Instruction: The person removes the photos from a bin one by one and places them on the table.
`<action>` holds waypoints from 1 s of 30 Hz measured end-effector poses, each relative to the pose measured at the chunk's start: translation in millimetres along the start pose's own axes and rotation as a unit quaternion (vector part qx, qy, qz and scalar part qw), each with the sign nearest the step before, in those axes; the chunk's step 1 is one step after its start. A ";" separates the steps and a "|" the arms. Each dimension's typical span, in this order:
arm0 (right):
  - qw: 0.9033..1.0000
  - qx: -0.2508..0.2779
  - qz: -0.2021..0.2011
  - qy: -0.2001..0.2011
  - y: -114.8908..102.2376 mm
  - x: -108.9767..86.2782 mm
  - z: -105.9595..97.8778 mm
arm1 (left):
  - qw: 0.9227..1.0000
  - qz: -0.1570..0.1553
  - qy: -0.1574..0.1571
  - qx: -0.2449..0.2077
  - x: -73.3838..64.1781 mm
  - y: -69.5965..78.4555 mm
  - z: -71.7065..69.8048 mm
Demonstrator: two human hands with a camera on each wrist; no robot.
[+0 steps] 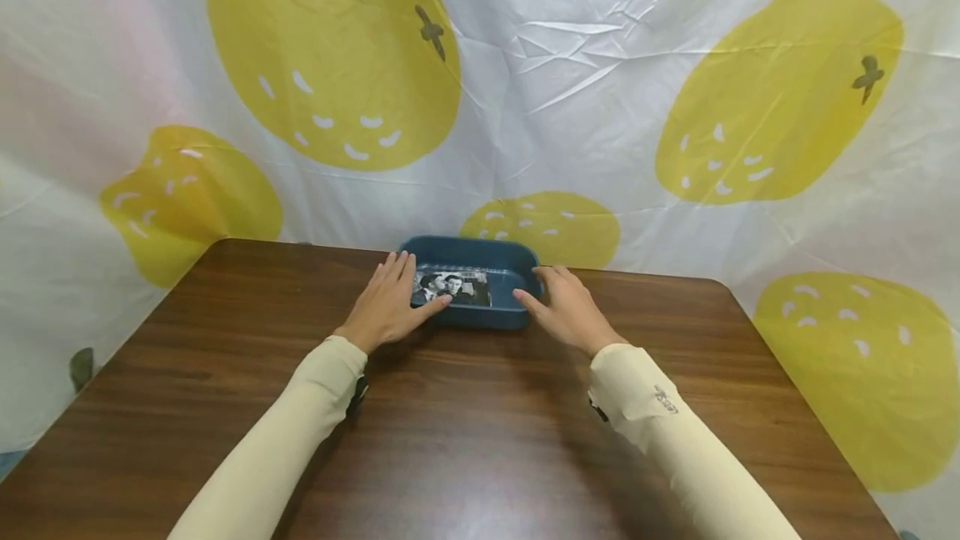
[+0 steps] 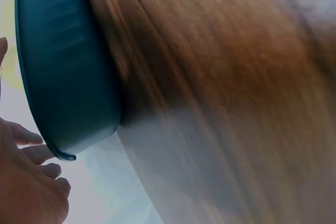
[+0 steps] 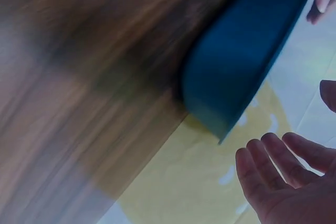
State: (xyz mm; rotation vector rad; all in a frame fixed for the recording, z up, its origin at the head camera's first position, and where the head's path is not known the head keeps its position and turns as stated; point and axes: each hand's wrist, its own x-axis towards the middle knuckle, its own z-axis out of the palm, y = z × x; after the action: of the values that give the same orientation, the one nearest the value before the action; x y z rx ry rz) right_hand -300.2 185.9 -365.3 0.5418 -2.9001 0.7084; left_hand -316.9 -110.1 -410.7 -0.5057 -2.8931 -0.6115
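A dark blue plastic basin (image 1: 487, 319) stands at the far edge of the table, with a black-and-white photo print (image 1: 472, 288) lying inside on its left. My left hand (image 1: 386, 302) is at the basin's left end, fingers extended and thumb reaching over the front rim. The left wrist view has those fingers right at the rim's corner. At the opposite end is my right hand (image 1: 572, 307), its thumb pointing in over the basin. In the right wrist view the right hand's fingers are loosely bent and apart from the basin wall (image 3: 241, 51), holding nothing.
The brown wood-grain table (image 1: 450, 432) ends just behind the basin. A white cloth (image 1: 555, 140) printed with large yellow fruit hangs directly behind the table and along its sides.
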 end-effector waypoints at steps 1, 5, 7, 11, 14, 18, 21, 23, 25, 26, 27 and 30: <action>1.000 0.005 0.000 -0.002 -2.7 4.4 0.8 | 1.000 -0.002 -0.005 -0.001 1.6 -0.5 0.7; 0.999 0.035 0.007 -0.016 -11.2 20.9 6.5 | 1.000 -0.015 -0.019 -0.004 6.8 -3.1 4.7; 0.998 0.050 0.015 -0.029 -13.8 28.0 10.3 | 1.000 -0.020 -0.021 -0.002 8.9 -4.9 7.0; 0.995 0.077 0.033 -0.051 -16.9 38.0 18.0 | 0.999 -0.025 -0.022 -0.005 11.1 -6.8 10.8; 0.993 0.090 0.044 -0.055 -18.2 43.7 23.9 | 0.999 -0.029 -0.025 -0.010 12.1 -7.7 13.4; 0.992 0.100 0.051 -0.056 -18.3 50.7 31.6 | 0.999 -0.033 -0.026 -0.007 12.5 -9.1 14.6; 0.991 0.105 0.052 -0.058 -16.4 57.3 36.5 | 0.999 -0.037 -0.028 -0.005 12.1 -8.5 13.6; 0.991 0.109 0.055 -0.057 -15.1 62.5 38.7 | 0.999 -0.038 -0.028 -0.006 12.3 -7.9 12.8; 0.990 0.115 0.064 -0.058 -14.0 67.8 40.7 | 0.999 -0.035 -0.025 -0.004 12.7 -7.5 12.6; 0.989 0.121 0.070 -0.059 -13.5 70.4 41.6 | 0.999 -0.033 -0.021 -0.003 13.0 -7.6 12.7; 0.987 0.127 0.077 -0.060 -13.3 73.0 42.3 | 0.999 -0.031 -0.019 0.000 13.4 -7.7 12.7; 0.981 0.151 0.101 -0.062 -13.0 80.2 43.7 | 0.999 -0.029 -0.014 0.006 14.5 -7.6 12.0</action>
State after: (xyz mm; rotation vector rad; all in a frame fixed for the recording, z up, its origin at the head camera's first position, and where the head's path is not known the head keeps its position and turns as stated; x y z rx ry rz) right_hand -370.9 129.5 -383.5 0.3287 -3.0090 1.1970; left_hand -334.0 -107.4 -421.5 -0.4330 -2.9452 -0.5991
